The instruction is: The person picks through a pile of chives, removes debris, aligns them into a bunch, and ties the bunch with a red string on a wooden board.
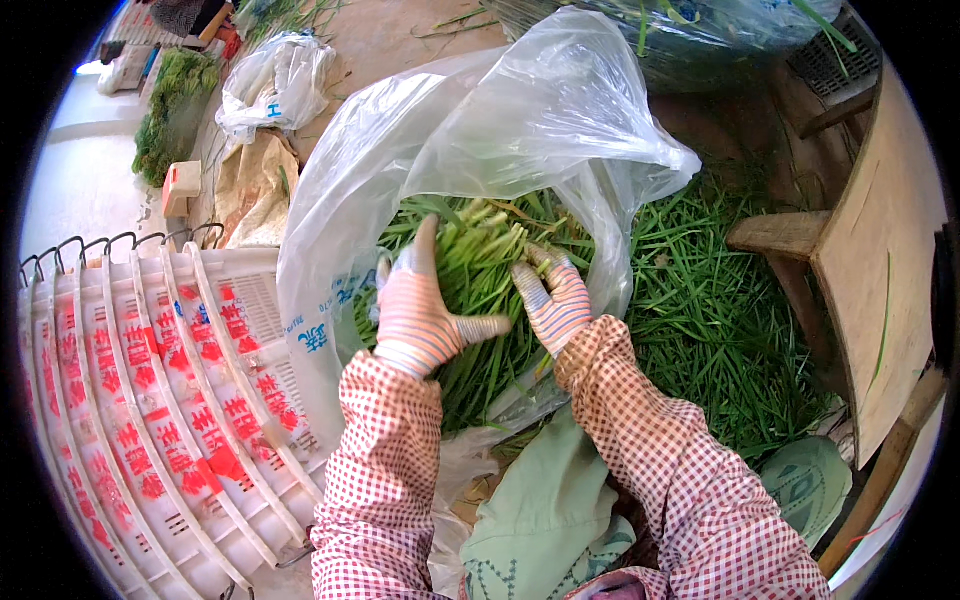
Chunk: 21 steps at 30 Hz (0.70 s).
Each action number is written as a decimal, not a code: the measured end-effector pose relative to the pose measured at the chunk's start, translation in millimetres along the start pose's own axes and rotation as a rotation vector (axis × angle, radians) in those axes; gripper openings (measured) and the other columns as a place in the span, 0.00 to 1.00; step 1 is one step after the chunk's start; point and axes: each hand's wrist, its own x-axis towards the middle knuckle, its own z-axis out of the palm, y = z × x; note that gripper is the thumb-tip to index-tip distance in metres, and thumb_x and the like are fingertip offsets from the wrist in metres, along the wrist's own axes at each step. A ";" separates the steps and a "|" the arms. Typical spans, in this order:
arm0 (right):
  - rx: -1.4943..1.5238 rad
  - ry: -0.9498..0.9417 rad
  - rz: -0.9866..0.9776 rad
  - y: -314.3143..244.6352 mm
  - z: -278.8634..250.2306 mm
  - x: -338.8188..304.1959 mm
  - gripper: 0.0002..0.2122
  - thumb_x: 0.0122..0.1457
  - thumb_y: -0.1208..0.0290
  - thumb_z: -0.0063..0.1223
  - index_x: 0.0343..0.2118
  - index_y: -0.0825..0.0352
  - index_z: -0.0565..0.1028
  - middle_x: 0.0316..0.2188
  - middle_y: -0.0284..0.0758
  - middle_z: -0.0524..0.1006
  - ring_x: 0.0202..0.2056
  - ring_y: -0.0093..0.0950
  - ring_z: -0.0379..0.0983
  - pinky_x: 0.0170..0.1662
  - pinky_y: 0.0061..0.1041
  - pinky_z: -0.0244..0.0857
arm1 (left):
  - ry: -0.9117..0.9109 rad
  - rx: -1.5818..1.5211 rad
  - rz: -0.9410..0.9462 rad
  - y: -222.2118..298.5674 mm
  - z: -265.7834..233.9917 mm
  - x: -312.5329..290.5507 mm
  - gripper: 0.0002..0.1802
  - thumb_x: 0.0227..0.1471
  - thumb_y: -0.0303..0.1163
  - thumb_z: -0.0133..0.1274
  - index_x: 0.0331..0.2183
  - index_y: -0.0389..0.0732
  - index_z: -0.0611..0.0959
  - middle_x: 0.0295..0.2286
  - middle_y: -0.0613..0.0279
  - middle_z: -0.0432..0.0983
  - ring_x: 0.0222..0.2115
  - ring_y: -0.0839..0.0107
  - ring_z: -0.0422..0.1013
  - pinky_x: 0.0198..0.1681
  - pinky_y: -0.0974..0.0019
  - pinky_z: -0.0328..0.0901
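A large clear plastic bag [350,140] stands wide open in front of me, filled with long, flat green leaves with pale cut stems, like Chinese chives [470,250]. Both my hands wear striped gloves with grey fingertips and are inside the bag's mouth. My left hand [420,310] lies on the left of the bunch, thumb and fingers spread apart. On the bunch's right side, my right hand [555,295] has its fingers curled together around a few stems. The bag's front rim sags below my wrists.
White plastic baskets [170,400] with red markings stand at left. Loose green leaves [710,290] heap on the floor at right, beside a wooden stool or table [880,260]. Another filled bag [690,45] sits at the back; a crumpled white bag [275,85] lies far left.
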 end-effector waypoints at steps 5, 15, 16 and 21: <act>0.116 -0.002 -0.127 -6.0 -8.8 -15.1 0.36 0.51 0.50 0.57 0.57 0.69 0.61 0.55 0.50 0.63 0.56 0.43 0.59 0.58 0.39 0.53 | 0.054 0.185 -0.066 6.5 9.5 -22.7 0.66 0.17 0.41 0.74 0.58 0.33 0.55 0.45 0.42 0.67 0.46 0.45 0.64 0.52 0.52 0.59; 0.886 0.002 0.236 -40.9 -14.7 -69.0 0.49 0.41 0.66 0.72 0.63 0.62 0.47 0.57 0.38 0.61 0.58 0.33 0.56 0.60 0.32 0.53 | 0.124 0.328 0.127 38.5 29.0 -55.8 0.41 0.32 0.37 0.65 0.49 0.32 0.69 0.39 0.46 0.70 0.38 0.47 0.66 0.43 0.50 0.61; 0.929 -0.011 0.273 -45.3 -16.9 -67.8 0.49 0.41 0.66 0.72 0.63 0.62 0.47 0.56 0.37 0.62 0.57 0.32 0.57 0.60 0.32 0.53 | 0.117 0.303 0.192 41.0 32.5 -62.2 0.40 0.32 0.36 0.63 0.49 0.33 0.69 0.39 0.46 0.70 0.39 0.48 0.66 0.43 0.51 0.61; 0.971 0.076 0.446 -30.3 -26.1 -58.8 0.44 0.42 0.72 0.70 0.61 0.60 0.52 0.51 0.34 0.68 0.53 0.30 0.63 0.58 0.32 0.56 | -0.077 0.153 0.254 67.4 39.3 -84.4 0.32 0.34 0.33 0.60 0.45 0.34 0.73 0.38 0.50 0.71 0.40 0.52 0.68 0.42 0.55 0.66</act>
